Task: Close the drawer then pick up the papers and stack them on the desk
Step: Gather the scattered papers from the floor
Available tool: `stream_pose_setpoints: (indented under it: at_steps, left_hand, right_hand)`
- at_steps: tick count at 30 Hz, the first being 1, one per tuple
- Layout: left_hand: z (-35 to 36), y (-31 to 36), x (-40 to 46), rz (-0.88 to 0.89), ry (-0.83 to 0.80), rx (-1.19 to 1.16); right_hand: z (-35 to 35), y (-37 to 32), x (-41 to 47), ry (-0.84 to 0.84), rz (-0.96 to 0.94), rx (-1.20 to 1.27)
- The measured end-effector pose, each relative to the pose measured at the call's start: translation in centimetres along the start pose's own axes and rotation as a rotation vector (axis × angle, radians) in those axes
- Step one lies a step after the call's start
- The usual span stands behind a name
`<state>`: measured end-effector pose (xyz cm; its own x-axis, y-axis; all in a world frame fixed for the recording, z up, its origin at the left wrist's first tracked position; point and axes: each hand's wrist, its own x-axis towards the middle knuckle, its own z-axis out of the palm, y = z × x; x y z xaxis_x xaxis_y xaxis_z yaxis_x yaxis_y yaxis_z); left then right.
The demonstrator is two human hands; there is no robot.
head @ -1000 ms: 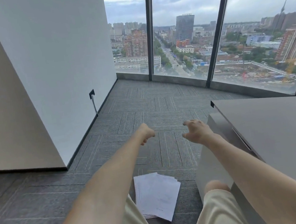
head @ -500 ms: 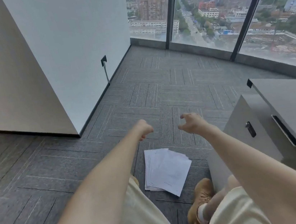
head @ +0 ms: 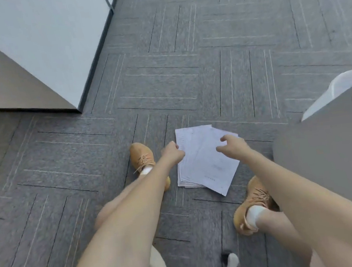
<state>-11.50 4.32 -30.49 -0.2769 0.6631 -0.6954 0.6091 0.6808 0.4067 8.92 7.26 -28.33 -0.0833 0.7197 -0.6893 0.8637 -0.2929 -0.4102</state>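
Note:
A loose, fanned pile of white printed papers (head: 203,163) lies on the grey carpet between my two feet. My left hand (head: 173,152) hovers at the pile's upper left edge with its fingers curled in, and I cannot see whether it touches a sheet. My right hand (head: 231,146) is over the pile's upper right corner, fingers apart and bent, holding nothing. The grey drawer cabinet (head: 330,157) stands at the right; from this angle its drawer front is not visible.
My tan shoes stand on either side of the pile, the left shoe (head: 142,158) and the right shoe (head: 251,206). A white bin (head: 335,90) peeks out behind the cabinet. A white wall corner (head: 77,108) juts out at upper left.
My view has tipped from the windows down to the floor. Both hands have dropped from in front of me to just over the papers.

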Motion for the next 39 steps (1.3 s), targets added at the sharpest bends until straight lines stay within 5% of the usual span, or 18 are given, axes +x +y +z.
stream_pose_setpoints:
  at_steps: [22, 30, 39]
  left_hand:
    - [13.7, -7.2, 22.7, -0.264, 0.035, -0.08]
    - [14.6, -7.1, 25.6, -0.354, 0.08, -0.189]
    - [15.3, -7.6, 25.4, -0.198, 0.094, -0.079]
  right_hand:
    - [14.3, 14.5, 22.1, 0.018, 0.558, 0.178]
    - [15.4, 14.7, 25.1, 0.059, 0.455, 0.197]
    - [15.6, 14.6, 25.7, 0.064, 0.481, 0.182]
